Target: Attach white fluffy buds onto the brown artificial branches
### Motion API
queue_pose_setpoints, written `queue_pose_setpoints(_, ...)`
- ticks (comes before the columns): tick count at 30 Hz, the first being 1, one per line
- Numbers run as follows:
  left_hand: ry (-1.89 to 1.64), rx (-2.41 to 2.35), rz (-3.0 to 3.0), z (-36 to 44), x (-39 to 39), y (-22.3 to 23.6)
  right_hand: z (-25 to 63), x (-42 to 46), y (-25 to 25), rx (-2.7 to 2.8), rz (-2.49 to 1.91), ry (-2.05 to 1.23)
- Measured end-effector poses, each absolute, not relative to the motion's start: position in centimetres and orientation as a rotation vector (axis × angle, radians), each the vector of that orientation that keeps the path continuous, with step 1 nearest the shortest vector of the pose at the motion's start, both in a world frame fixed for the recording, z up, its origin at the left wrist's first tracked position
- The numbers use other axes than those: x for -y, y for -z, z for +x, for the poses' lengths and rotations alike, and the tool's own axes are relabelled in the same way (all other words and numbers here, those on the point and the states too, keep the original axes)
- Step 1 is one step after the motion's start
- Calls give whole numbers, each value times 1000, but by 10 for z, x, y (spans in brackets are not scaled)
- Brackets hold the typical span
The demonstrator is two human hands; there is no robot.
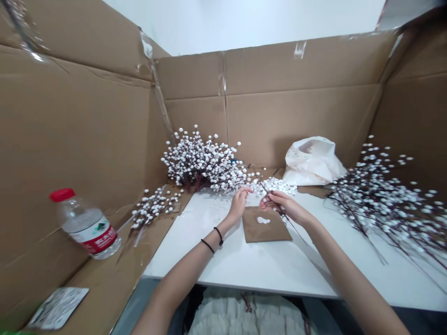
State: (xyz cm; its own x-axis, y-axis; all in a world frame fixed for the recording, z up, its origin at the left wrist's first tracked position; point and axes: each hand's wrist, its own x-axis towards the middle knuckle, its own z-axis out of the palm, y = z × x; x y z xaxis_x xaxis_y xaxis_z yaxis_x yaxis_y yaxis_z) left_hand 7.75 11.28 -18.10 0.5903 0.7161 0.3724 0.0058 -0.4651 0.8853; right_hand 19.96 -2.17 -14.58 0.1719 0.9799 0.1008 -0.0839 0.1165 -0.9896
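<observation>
White-berried, the stem (283, 215) is pinched in the right hand (285, 204) — left hand (239, 203) nearby, grip unclear.

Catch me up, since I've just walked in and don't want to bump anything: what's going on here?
The person's right hand holds a dark stem above a brown square on the white table. The left hand is raised nearby; whether it grips anything is unclear. White-berried bunches lie behind and to the right.
</observation>
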Motion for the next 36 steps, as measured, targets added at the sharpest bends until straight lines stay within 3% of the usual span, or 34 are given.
queue_pose_setpoints(17, -957, -397, 1532, 76, -105, 165, 201, 16, 147, 1076, -1102, -1081)
queue_pose_setpoints(24, -748, -371, 1487, 74, -94, 165, 204, 15, 143, 936, -1005, -1241)
queue_pose_setpoints(36, -759, -321, 1661, 75, -92, 162, 200, 11, 151, 825, -810, -1507)
